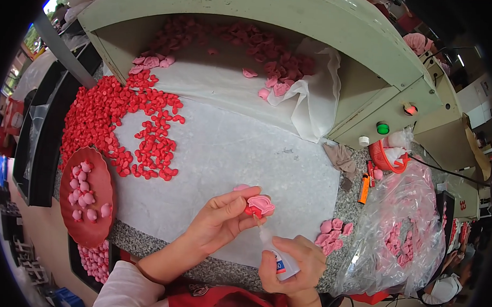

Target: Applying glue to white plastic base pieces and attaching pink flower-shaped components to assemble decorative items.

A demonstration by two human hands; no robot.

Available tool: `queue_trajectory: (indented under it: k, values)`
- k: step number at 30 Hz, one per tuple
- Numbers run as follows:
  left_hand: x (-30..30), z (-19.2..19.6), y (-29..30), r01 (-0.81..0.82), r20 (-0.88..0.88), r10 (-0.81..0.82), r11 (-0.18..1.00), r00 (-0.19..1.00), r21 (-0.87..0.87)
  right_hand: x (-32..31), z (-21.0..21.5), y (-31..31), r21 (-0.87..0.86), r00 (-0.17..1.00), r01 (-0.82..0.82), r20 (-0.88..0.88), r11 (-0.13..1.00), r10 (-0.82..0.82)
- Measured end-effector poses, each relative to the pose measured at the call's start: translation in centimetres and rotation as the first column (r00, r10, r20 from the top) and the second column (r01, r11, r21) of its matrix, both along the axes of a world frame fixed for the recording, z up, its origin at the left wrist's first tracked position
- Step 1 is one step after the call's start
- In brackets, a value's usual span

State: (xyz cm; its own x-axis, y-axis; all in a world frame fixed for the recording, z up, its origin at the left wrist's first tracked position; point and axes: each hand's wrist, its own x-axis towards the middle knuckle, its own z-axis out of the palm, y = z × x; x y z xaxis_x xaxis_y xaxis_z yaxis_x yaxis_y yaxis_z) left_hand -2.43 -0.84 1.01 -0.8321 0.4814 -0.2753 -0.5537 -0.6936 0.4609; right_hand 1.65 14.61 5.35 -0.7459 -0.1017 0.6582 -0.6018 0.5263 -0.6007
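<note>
Fingers [234, 206] of your left hand [214, 221] are pinching a small piece [262, 204] above the white sheet [202, 146]; it is showing raised, wavy pink outlines on top and red beneath. Your right hand [301, 261] is gripping a white bottle [289, 267], its nozzle [263, 232] pointing at the red.

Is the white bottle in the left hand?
No, the right hand holds the white bottle; the left hand holds a pink-and-red piece.
</note>
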Motion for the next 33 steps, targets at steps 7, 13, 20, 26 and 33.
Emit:
queue_trajectory:
  k: [7, 13, 20, 26, 33]
  values:
    - [0.03, -0.05, 0.0, 0.004, 0.001, -0.004, 1.0, 1.0, 0.0, -0.09, 0.02, 0.03, 0.002, 1.0, -0.006, -0.008, 1.0, 0.006]
    - [0.03, -0.06, 0.0, 0.007, 0.0, -0.007, 1.0, 1.0, 0.003, -0.04, -0.05, 0.06, -0.003, 1.0, -0.009, 0.003, 1.0, 0.009]
    - [0.07, -0.2, -0.05, 0.017, 0.004, -0.017, 1.0, 1.0, 0.013, -0.13, -0.07, 0.06, 0.007, 1.0, 0.008, -0.012, 1.0, -0.008]
    - [0.11, -0.33, -0.03, 0.028, 0.0, -0.028, 0.999, 1.0, 0.023, -0.18, -0.03, 0.17, 0.018, 0.999, 0.018, -0.032, 1.0, -0.017]
    - [0.15, -0.45, 0.07, 0.055, -0.008, -0.054, 0.993, 0.998, 0.102, -0.23, -0.08, 0.12, 0.014, 0.999, 0.021, -0.04, 1.0, -0.021]
